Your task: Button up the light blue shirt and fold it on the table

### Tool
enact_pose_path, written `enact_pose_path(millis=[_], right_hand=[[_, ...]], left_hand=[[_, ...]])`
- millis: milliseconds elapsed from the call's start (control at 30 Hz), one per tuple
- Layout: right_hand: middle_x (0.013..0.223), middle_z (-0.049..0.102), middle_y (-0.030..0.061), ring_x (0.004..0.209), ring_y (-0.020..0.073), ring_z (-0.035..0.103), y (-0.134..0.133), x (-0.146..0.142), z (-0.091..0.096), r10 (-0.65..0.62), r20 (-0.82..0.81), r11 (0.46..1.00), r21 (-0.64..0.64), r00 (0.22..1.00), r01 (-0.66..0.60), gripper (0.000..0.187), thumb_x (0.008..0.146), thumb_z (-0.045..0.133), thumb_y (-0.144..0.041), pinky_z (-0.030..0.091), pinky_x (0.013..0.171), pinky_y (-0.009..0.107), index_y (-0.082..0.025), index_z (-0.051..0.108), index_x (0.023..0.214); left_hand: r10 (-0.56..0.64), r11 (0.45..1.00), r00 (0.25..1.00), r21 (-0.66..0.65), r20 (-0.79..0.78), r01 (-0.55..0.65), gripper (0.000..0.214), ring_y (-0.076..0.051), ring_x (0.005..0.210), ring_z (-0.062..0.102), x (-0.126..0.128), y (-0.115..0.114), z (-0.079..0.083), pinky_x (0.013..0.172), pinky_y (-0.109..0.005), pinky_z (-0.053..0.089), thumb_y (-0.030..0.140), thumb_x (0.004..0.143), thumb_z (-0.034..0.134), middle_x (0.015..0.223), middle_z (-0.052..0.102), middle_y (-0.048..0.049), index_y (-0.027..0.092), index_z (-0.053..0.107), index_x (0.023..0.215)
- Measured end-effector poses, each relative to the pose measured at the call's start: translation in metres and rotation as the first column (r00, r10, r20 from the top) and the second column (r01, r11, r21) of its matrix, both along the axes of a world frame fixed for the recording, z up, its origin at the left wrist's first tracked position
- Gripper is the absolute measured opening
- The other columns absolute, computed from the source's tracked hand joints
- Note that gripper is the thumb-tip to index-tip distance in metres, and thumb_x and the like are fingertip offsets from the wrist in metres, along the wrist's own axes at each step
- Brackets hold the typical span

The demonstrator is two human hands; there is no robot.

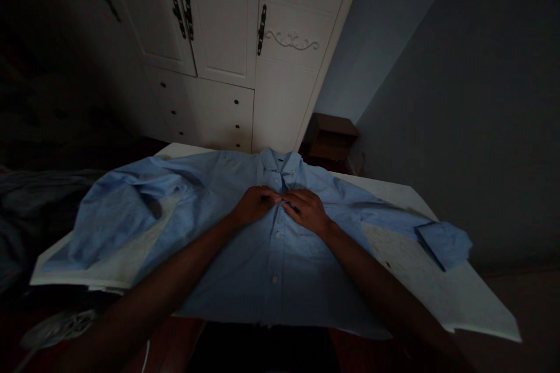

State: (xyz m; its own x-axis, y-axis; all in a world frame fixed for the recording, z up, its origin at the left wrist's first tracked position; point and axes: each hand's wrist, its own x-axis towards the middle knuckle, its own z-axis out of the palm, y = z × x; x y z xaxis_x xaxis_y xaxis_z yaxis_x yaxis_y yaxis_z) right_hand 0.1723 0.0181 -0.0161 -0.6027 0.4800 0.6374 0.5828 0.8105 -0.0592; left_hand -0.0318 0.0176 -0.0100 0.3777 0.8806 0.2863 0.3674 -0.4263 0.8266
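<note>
- Shirt, light blue with buttons down the front, lies face up and spread flat on a white table. Its collar is at the far side and its hem at the near edge.
- On my feed both forearms come in bare from the near edge, angled inward so that they meet over the chest of the shirt.
- The left hand rests palm down on the cloth, knuckles up, with its fingers curled in toward the middle strip of buttons.
- The right hand mirrors it from the right, palm down, fingers bent and pointing left.
- The two hands are together, fingertips touching, both pinched on the front edge of the shirt just below the collar. The light is dim, so I cannot tell whether a button sits between the fingers.
- Most of the shirt lies nearer than the hands, and the collar is just beyond them.
- One sleeve spreads out to the left in loose folds and reaches the left edge of the table. The other runs right, its cuff folded over near the right edge.
- A white wardrobe with dark handles stands beyond the table, and a brown bedside cabinet sits to its right.
- Dark cloth lies heaped at the left, beside the table.
</note>
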Motion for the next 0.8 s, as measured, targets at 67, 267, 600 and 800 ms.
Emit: enact_pose_path(millis=[67,267,600,800], right_hand=[[0.094,0.073,0.0077,0.085,0.0206,0.067,0.001,-0.001,-0.001,-0.005,-0.007,1.000,-0.018,1.000,0.005,0.016,0.091,0.056,-0.028,0.053,0.079,0.035,-0.019,0.068,0.098],[0.093,0.072,0.0078,0.085,0.0212,0.066,0.002,0.000,-0.002,0.016,-0.015,0.999,-0.031,1.000,-0.017,0.019,0.091,0.055,-0.032,0.052,0.078,0.036,-0.020,0.068,0.098],[0.093,0.074,0.0052,0.085,0.0180,0.067,0.006,0.001,-0.006,0.035,-0.019,0.996,-0.079,0.999,-0.036,0.020,0.095,0.053,-0.032,0.049,0.079,0.033,-0.021,0.070,0.096],[0.088,0.073,0.0046,0.082,0.0179,0.066,0.007,0.001,-0.007,0.046,0.021,0.992,-0.116,0.999,-0.043,0.023,0.096,0.050,-0.029,0.047,0.078,0.034,-0.021,0.069,0.087]], left_hand=[[-0.039,0.999,0.999,-0.024,-0.011,0.039,0.022,-0.015,0.083,0.067,-0.001,-0.002,0.005,0.080,-0.026,0.052,0.031,0.085,0.056,0.087,0.074,-0.0032,0.019,0.074,0.082],[-0.026,0.999,0.998,-0.035,-0.061,0.024,0.022,-0.015,0.081,0.066,0.002,-0.012,0.014,0.075,-0.025,0.051,0.037,0.075,0.069,0.088,0.072,-0.0023,0.019,0.073,0.087],[0.162,0.975,0.928,0.202,-0.337,-0.097,0.020,-0.017,0.081,0.062,0.014,-0.024,0.010,0.080,-0.029,0.049,0.017,0.081,0.054,0.085,0.068,-0.0038,0.020,0.072,0.089],[0.228,0.959,0.854,0.261,-0.467,-0.113,0.023,-0.020,0.082,0.064,0.019,-0.027,0.008,0.078,-0.032,0.049,0.021,0.086,0.051,0.090,0.069,-0.0079,0.018,0.072,0.096]])
